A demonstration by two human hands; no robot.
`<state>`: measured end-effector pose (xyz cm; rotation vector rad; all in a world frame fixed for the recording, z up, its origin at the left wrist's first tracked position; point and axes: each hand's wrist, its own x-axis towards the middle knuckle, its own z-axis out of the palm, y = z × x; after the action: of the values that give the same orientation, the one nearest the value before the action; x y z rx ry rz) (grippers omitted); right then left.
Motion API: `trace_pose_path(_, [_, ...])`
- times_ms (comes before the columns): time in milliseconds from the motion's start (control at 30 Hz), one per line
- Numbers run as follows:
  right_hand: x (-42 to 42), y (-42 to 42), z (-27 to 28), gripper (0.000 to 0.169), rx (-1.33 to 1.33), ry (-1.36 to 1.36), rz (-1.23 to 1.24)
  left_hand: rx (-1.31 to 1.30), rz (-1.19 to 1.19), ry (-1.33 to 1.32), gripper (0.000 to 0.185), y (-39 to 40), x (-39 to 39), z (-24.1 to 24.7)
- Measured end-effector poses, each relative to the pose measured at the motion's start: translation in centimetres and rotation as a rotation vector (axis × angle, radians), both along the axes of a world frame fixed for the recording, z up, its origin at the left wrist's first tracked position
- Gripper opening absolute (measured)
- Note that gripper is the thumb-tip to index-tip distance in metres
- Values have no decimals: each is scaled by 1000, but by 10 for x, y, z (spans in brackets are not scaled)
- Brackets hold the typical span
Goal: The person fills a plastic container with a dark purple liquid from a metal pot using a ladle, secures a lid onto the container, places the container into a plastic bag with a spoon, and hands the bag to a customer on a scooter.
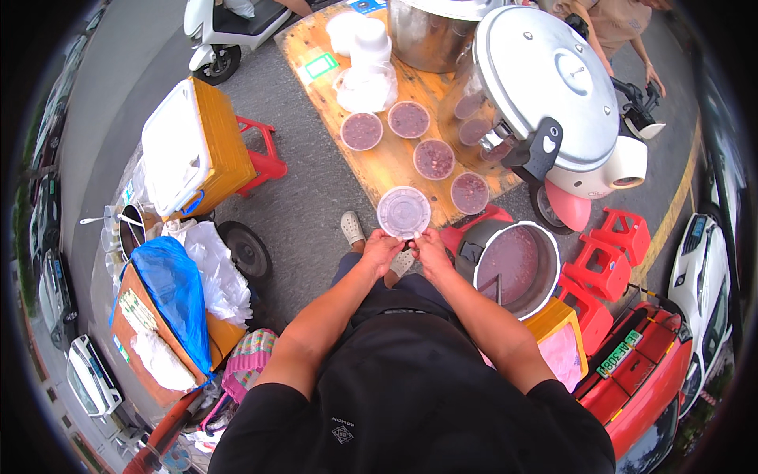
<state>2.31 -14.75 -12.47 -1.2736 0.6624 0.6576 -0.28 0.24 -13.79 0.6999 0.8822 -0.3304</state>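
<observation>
My left hand [381,250] and my right hand [430,251] pinch the near rim of a round clear plastic lid [404,212] at the front corner of the wooden table [370,169]. A purplish tint shows through the lid; whether a bowl sits beneath it I cannot tell. Just beyond stand several uncovered plastic bowls of purple-red bean porridge [434,159], the closest one [469,193] to the right of the lid. By my right forearm is a deep metal pot [551,260] of the same porridge, with a ladle handle [498,289] leaning inside it.
Two large steel pots, one under a silver lid [548,83], occupy the table's right side. White bowls [371,44] are stacked at the back. A yellow cooler box [222,148] stands left on a red stool [263,154]. Red stools [598,266] and a red car [645,379] lie right.
</observation>
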Motion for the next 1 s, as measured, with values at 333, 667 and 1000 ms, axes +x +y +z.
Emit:
trace_pose_path(333, [-14,-21,3,22,24,51,217,214,-301,83,31,74,-8,7])
trace_pose_path(667, [-91,-81,-73,19,-543,132,762,-173,747,171,13,378,-84,-65])
trace_pose_path(1000, [-38,134,33,10,-476,235,667,-552,1536,170,37,640,-187,-193])
